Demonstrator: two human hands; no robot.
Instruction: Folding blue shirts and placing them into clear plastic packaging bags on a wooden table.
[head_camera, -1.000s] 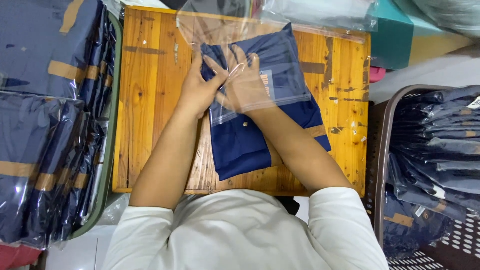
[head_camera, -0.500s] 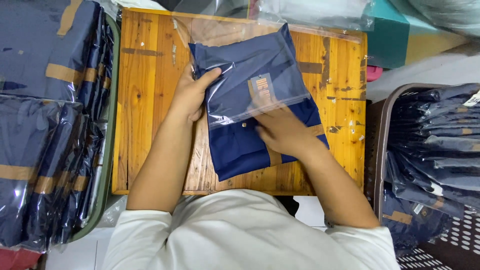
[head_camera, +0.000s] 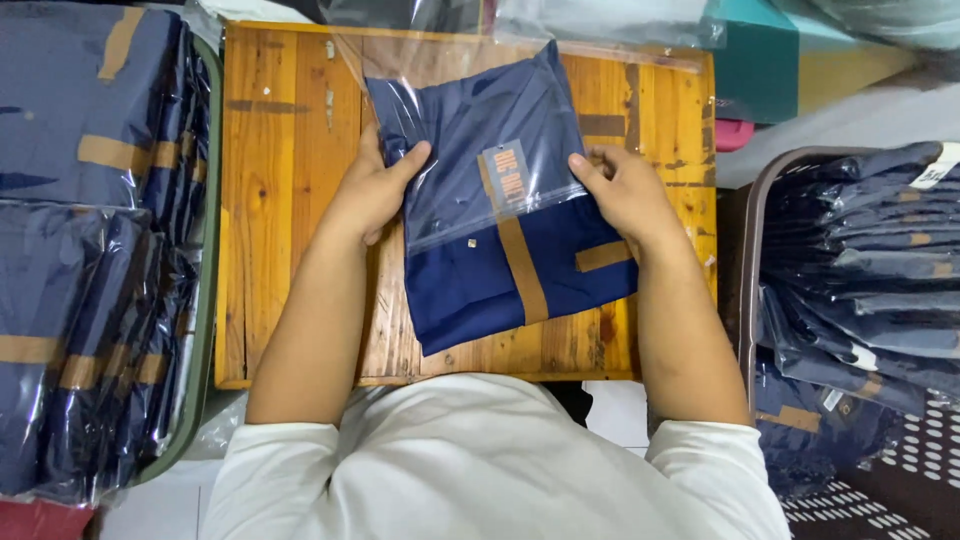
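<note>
1. Our left hand (head_camera: 375, 190) is gripping the left edge of a clear plastic bag (head_camera: 450, 120), thumb lying on top of the film and fingers tucked under it.
2. Our right hand (head_camera: 625, 190) is pinching the bag's right edge, fingers curled over the film at the side of the garment.
3. Between the two hands we are holding a folded navy garment (head_camera: 500, 270) with tan stripes; its upper half is sitting inside the bag, while its lower half is sticking out of the bag's mouth toward us.
4. A small tan label (head_camera: 510, 175) is showing through the film near the middle of the garment, though we are not reading it.
5. The garment is lying slightly tilted on a wooden surface (head_camera: 290, 200), roughly at its centre, with its lower corner near the front edge.
6. To our left, a green-rimmed bin (head_camera: 205, 300) is holding stacks of bagged navy garments (head_camera: 90, 250), already wrapped in shiny film.
7. To our right, a brown basket (head_camera: 748, 260) is holding unbagged folded navy garments (head_camera: 860, 270), piled in layers.
8. Beyond the surface's far right corner, a teal box (head_camera: 760, 70) is standing, and more clear plastic (head_camera: 600, 20) is lying along the far edge.
</note>
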